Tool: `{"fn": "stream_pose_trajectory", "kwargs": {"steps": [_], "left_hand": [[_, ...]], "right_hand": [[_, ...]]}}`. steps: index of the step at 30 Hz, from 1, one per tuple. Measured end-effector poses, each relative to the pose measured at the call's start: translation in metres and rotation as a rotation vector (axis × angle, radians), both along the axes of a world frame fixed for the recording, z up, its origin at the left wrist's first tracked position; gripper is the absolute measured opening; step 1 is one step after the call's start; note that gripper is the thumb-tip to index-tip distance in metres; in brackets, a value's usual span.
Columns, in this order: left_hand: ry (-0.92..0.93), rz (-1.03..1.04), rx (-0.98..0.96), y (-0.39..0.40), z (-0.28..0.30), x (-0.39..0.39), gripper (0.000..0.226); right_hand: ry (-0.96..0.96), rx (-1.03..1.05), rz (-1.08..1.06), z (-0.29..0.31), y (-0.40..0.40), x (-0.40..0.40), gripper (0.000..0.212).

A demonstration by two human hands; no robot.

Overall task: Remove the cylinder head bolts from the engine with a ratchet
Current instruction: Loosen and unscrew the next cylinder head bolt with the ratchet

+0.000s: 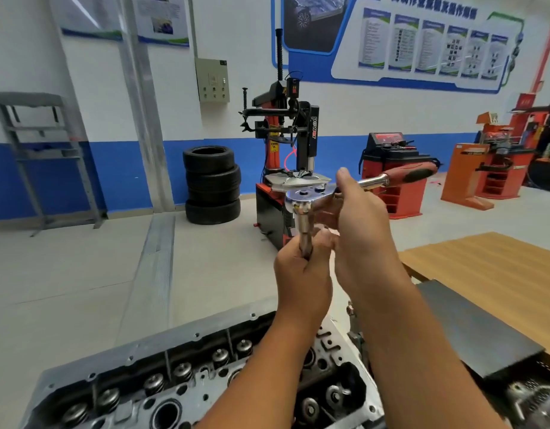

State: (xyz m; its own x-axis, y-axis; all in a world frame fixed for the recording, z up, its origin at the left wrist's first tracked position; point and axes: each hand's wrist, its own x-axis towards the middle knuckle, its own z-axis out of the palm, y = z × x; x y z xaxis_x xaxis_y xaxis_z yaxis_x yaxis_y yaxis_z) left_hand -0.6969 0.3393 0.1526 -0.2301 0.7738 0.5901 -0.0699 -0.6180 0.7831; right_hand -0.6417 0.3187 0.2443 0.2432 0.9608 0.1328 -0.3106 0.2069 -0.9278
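Note:
A ratchet (317, 195) with a chrome head and a red and black handle (411, 174) is raised high above the engine. A chrome socket extension (303, 230) hangs down from its head. My left hand (301, 277) grips the lower end of that extension, hiding what is below it. My right hand (357, 218) holds the ratchet's shaft just behind the head, thumb up. The cylinder head (180, 379), with valve springs and dark bores, lies at the bottom of the view under both forearms.
A dark metal plate (471, 323) and a wooden table (496, 261) stand to the right. Beyond are a stack of tyres (211, 184), a red tyre changer (286, 156), a wheel balancer (391, 168) and orange racks (484, 178) on the grey floor.

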Motion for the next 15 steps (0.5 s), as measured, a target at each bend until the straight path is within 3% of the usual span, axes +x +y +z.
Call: {"fn": "stream_pose_trajectory", "kwargs": {"steps": [2, 4, 6, 7, 8, 11, 12, 15], "left_hand": [[0.001, -0.040, -0.025, -0.002, -0.002, -0.002, 0.056], [-0.017, -0.079, -0.052, -0.003, -0.003, -0.003, 0.055], [-0.005, -0.138, -0.073, -0.002, -0.004, -0.005, 0.053], [0.018, -0.169, -0.070, -0.003, -0.005, -0.006, 0.053], [0.047, -0.199, -0.056, -0.004, -0.005, -0.007, 0.053], [0.148, -0.255, -0.020, -0.007, -0.005, -0.006, 0.050], [0.176, -0.258, -0.021, -0.007, -0.006, -0.004, 0.049], [0.212, -0.236, -0.007, -0.010, -0.007, 0.000, 0.063]], "right_hand": [[-0.326, 0.124, -0.113, -0.011, -0.026, 0.007, 0.036], [-0.631, 0.464, -0.299, -0.007, -0.052, 0.023, 0.031], [-0.803, 0.802, -0.381, 0.014, -0.066, 0.040, 0.023], [-0.904, 0.859, -0.349, 0.029, -0.066, 0.049, 0.019], [-1.037, 0.817, -0.291, 0.045, -0.063, 0.056, 0.020], [-1.489, 0.359, -0.014, 0.076, -0.045, 0.063, 0.035], [-1.508, 0.202, 0.132, 0.079, -0.041, 0.063, 0.035], [-1.236, -0.129, 0.467, 0.080, -0.038, 0.067, 0.036]]}}
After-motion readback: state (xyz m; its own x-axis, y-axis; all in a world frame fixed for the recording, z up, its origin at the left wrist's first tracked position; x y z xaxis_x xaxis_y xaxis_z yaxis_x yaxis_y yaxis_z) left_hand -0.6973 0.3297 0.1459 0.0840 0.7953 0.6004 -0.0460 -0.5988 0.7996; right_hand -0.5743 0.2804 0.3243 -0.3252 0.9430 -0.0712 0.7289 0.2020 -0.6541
